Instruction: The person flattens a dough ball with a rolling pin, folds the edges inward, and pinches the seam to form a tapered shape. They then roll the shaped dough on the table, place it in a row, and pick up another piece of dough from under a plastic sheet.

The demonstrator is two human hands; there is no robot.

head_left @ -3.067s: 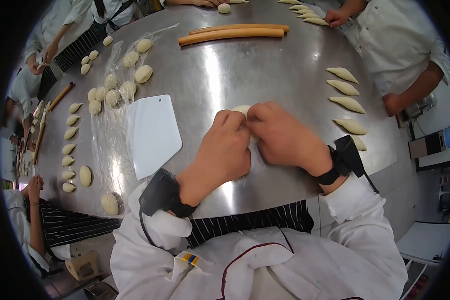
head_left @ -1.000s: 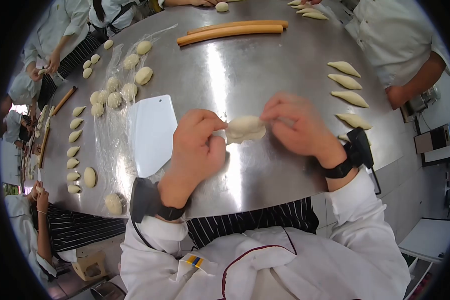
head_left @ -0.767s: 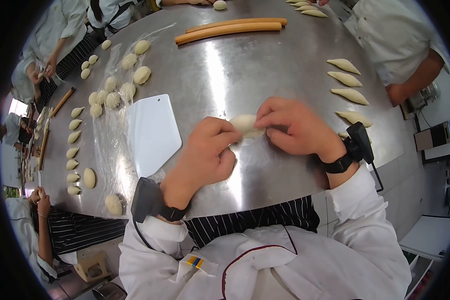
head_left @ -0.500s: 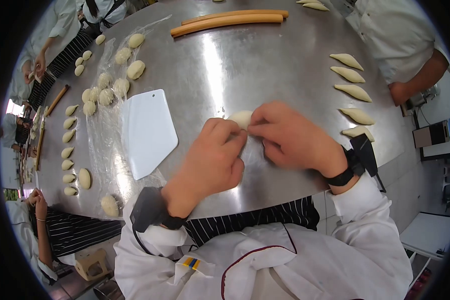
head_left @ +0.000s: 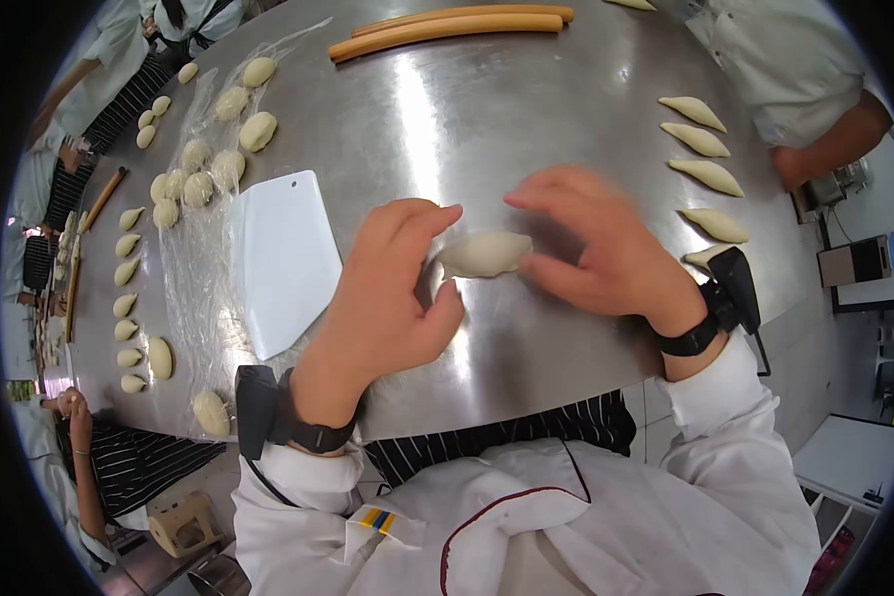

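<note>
The table [head_left: 526, 119] was gray, shiny metal with a bright streak of light. The floor [head_left: 800, 348] past it had pale tiles. The dough [head_left: 485, 255] lay on the table between my hands. My left hand [head_left: 385, 290] had its fingers spread open. My right hand [head_left: 606, 244] was open too, but blurry, and I couldn't tell if its thumb touched the dough. The black box [head_left: 732, 288] on my right wrist hid part of a dough piece [head_left: 703, 257]. The top edge cut off a person [head_left: 795, 60] in white.
</note>
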